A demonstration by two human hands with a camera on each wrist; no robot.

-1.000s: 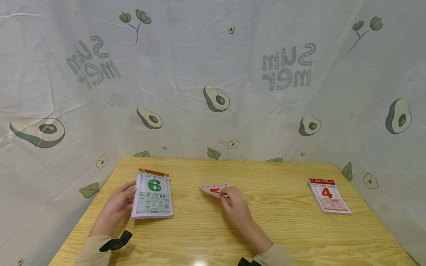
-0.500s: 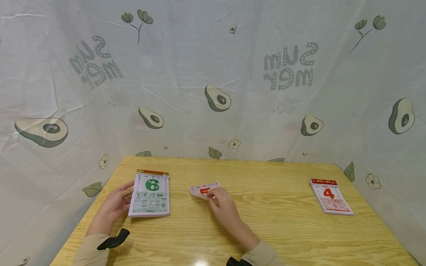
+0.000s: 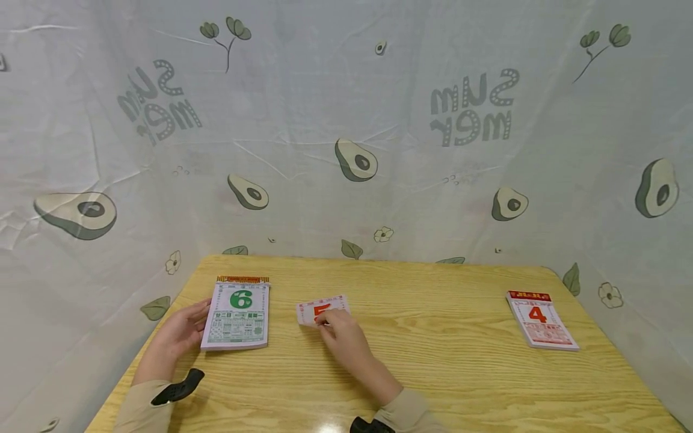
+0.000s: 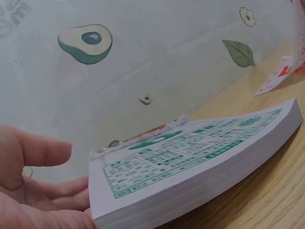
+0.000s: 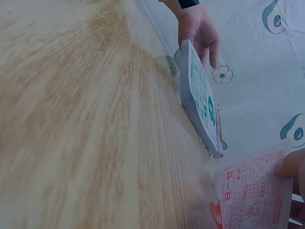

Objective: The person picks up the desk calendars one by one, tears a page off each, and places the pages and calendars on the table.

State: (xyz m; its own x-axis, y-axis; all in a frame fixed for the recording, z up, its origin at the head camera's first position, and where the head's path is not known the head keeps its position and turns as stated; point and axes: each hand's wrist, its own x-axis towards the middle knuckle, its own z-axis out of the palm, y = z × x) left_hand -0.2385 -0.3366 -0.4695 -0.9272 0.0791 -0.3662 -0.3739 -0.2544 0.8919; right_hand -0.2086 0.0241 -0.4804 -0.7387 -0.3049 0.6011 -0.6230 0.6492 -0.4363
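Note:
A thick tear-off calendar pad (image 3: 235, 329) with a green 6 on top lies at the left of the table. Along its left edge rests my left hand (image 3: 183, 329), fingers against the pad's side. In the left wrist view the thumb (image 4: 47, 151) stands apart from the pad, and the fingertips are partly hidden by it. My right hand (image 3: 346, 341) pinches a loose calendar sheet (image 3: 307, 311) with a red 5, right of the pad. The right wrist view shows the sheet's red print (image 5: 255, 191) beside the thumb; its other fingers are mostly cut off.
A second calendar pad (image 3: 544, 325) with a red 4 and a red header lies at the right of the wooden table (image 3: 449, 361). A pale curtain (image 3: 292, 198) printed with avocados surrounds the table at the back and sides.
My right hand has moved left with the pinched sheet, whose 5 now shows flatter. The left hand and the green-numbered pad have shifted slightly left. The red-numbered pad stays put.

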